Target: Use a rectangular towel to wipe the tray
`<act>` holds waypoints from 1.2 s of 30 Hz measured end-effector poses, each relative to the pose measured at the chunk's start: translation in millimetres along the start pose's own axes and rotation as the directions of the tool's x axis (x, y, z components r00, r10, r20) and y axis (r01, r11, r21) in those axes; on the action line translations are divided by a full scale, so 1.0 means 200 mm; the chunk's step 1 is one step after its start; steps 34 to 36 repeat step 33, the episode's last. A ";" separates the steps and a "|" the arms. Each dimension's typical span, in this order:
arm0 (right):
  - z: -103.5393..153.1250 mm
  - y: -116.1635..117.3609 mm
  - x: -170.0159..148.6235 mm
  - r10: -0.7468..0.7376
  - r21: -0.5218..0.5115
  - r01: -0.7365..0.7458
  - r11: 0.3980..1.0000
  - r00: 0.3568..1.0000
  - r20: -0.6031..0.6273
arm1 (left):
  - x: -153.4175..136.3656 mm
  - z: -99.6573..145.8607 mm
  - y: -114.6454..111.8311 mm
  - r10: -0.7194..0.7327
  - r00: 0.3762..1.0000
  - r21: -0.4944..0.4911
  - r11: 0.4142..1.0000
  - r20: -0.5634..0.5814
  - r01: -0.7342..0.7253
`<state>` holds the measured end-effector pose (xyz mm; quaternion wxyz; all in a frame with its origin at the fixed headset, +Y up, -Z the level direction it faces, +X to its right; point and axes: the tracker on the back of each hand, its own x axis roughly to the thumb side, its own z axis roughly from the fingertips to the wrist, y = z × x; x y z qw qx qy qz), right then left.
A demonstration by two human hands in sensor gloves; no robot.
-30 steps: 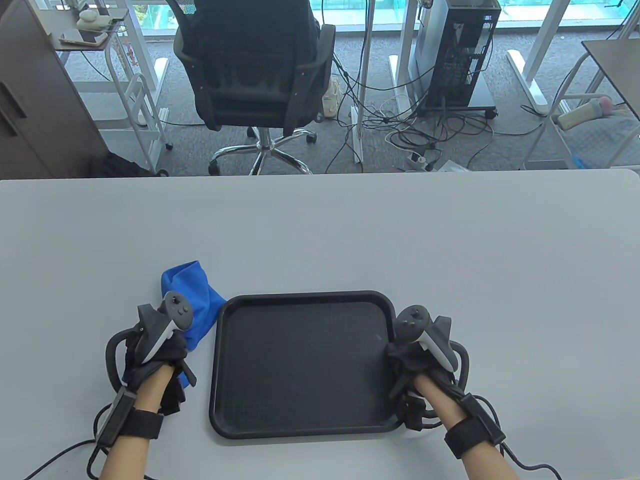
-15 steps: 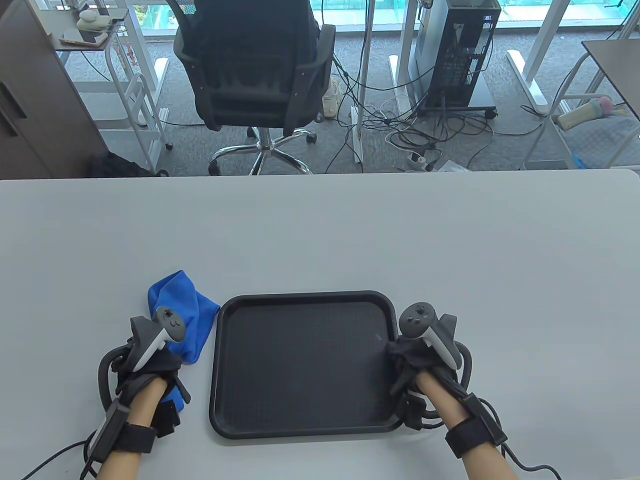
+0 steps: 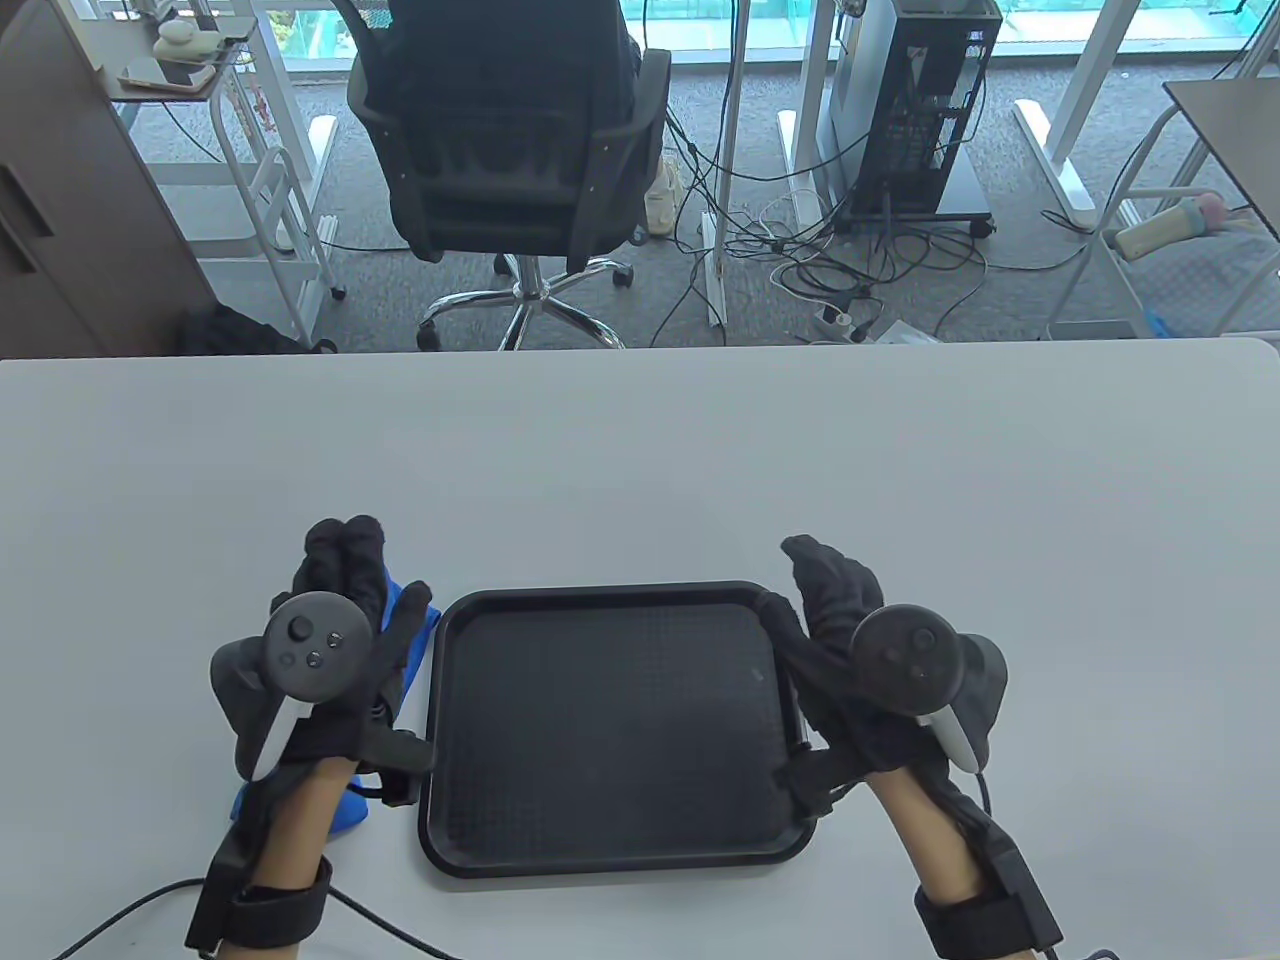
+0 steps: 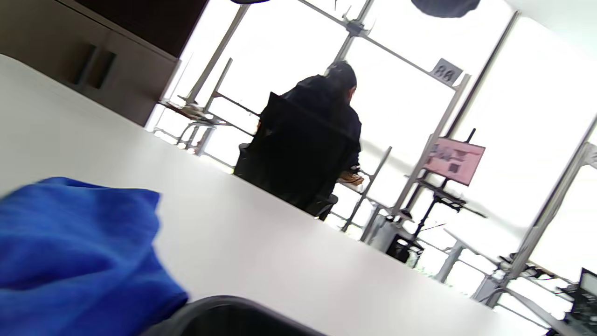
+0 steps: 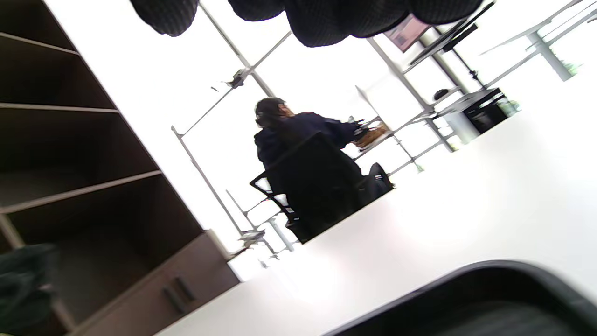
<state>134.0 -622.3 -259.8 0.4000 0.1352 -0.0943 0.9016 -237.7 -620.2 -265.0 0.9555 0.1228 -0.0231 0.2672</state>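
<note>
At the near edge of the white table (image 3: 640, 450) a black tray (image 3: 610, 730) is set, its floor finely textured. The left hand (image 3: 330, 640) is seen just left of the tray, laid flat over a blue towel (image 3: 408, 608); its fingers (image 3: 345, 545) are stretched forward and pressed together, and only small parts of the towel are shown around the glove. In the left wrist view the towel (image 4: 79, 252) is seen crumpled on the table beside the tray's dark rim (image 4: 228, 317). The right hand (image 3: 850, 650) is held at the tray's right edge, fingers (image 3: 830, 575) extended forward and loosely together; whether the rim is touched probably cannot be judged from above. No readable writing is found on tray, towel or trackers. Beyond the table an office chair (image 3: 510, 140) and a computer tower (image 3: 920, 100) are seen, and a pink screen (image 4: 454, 158) is shown, its print too blurred to be read
</note>
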 end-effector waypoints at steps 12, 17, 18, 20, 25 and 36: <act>0.09 0.33 -0.13 0.150 0.257 -0.151 0.955 0.988 0.025 | 0.05 0.13 -0.35 -0.009 0.978 -0.321 0.944 0.210 0.078; 0.08 0.36 -0.17 0.153 0.283 -0.146 0.948 0.988 -0.001 | 0.02 0.13 -0.36 -0.003 0.984 -0.337 0.939 0.180 0.064; 0.08 0.36 -0.18 0.149 0.285 -0.142 0.948 0.989 -0.003 | 0.01 0.13 -0.36 0.000 0.985 -0.341 0.938 0.172 0.060; 0.08 0.36 -0.18 0.149 0.298 -0.140 0.944 0.989 -0.006 | 0.01 0.12 -0.36 0.000 0.986 -0.327 0.944 0.168 0.056; 0.08 0.37 -0.19 0.152 0.304 -0.141 0.942 0.988 -0.012 | -0.02 0.11 -0.37 0.011 0.989 -0.345 0.938 0.148 0.041; 0.08 0.38 -0.21 0.152 0.331 -0.136 0.934 0.988 -0.021 | -0.02 0.12 -0.39 -0.005 0.988 -0.362 0.930 0.153 0.061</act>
